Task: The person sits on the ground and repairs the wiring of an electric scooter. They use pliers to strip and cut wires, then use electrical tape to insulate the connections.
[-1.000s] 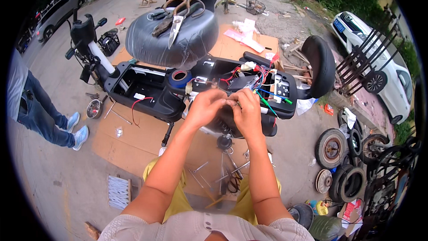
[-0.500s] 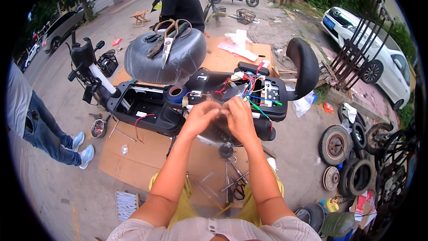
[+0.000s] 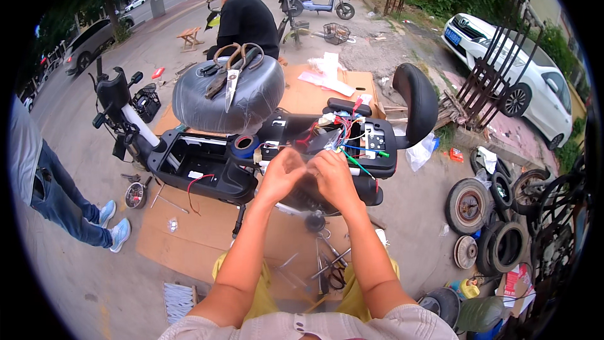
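My left hand (image 3: pixel 281 175) and my right hand (image 3: pixel 333 175) are raised close together over the near side of a partly dismantled electric scooter (image 3: pixel 229 179). The right fingers are pinched around something too small to make out. Motion smears the left fingertips, so their grip is unclear. Just beyond the right hand, a bundle of coloured wires (image 3: pixel 343 127) spills out of the scooter body, with a green-tipped wire (image 3: pixel 359 162) beside the fingers. A roll of blue tape (image 3: pixel 245 145) rests on the frame left of my hands. Scissors (image 3: pixel 232 85) and other hand tools lie on the plastic-wrapped seat (image 3: pixel 211 106).
Cardboard (image 3: pixel 182 230) covers the ground under the scooter; loose tools (image 3: pixel 327 261) lie by my legs. A black backrest (image 3: pixel 418 104) rises at the right. One person stands at left, another sits beyond the seat. Old tyres (image 3: pixel 467 205) are piled at right near a white car (image 3: pixel 513 69).
My hands have parted slightly, the left one blurring as it moves. The whole view has shifted a little, with the scooter appearing slightly lower and further left.
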The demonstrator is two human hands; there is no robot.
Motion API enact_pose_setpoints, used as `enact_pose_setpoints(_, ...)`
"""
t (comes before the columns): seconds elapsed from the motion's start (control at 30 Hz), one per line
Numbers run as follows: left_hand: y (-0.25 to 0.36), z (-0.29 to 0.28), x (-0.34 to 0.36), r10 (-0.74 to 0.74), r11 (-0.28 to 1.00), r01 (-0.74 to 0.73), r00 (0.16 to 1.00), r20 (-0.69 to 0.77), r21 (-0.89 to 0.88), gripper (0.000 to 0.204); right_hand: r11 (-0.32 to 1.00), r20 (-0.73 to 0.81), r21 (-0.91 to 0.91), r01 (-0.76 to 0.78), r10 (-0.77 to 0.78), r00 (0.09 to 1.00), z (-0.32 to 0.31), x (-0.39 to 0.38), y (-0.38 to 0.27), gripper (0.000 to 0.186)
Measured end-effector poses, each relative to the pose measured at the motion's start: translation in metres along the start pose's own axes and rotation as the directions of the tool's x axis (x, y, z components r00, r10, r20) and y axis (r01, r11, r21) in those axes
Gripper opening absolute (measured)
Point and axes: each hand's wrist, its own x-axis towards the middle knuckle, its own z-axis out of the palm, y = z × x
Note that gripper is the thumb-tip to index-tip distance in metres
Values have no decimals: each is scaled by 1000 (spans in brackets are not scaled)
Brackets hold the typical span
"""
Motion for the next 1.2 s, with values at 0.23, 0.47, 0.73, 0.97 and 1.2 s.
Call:
enact_pose_setpoints(0.23,4,-3,-1,-32,997,35,999,42,-67,18,999,-58,-31,38,-39,998,5,-1,1,7)
enact_pose_setpoints(0.47,13,-5,-2,128,925,-161,985,117,343,6,997,-96,0,78,-77,992,5,-3,5,12)
enact_pose_setpoints(0.73,12,10,-2,116,914,-89,992,-44,396,10,987,-156,-113,117,-134,979,16,-9,14,11)
enact_pose_setpoints(0.97,9,-1,-1,86,969,-85,996,4,232,8,998,-158,38,54,-47,986,8,-4,9,16)
enact_pose_setpoints(1.2,9,5,-5,173,901,-161,985,7,403,9,999,-33,-43,3,-5,999,2,-2,3,12)
